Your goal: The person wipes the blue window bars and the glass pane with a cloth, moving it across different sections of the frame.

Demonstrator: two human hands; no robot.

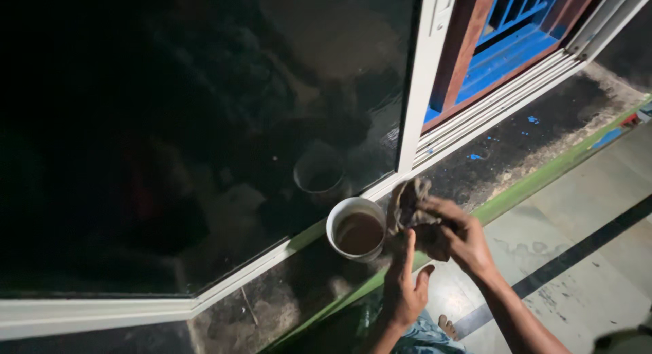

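My right hand point(462, 235) grips a crumpled brown cloth point(409, 203) and holds it just right of a white cup point(354, 228). The cup stands on the dark sill and holds murky brown liquid. My left hand point(403, 287) is below the cloth, with fingers reaching up and touching its lower part. Both hands are close together over the green strip at the sill's edge.
A large dark glass pane point(204, 123) in a white sliding frame point(415, 89) reflects the cup. A blue grille point(506, 38) shows behind the open part. The stained sill point(516, 143) has blue paint spots. A tiled floor point(584, 259) with a dark stripe lies at right; my foot point(448, 325) shows below.
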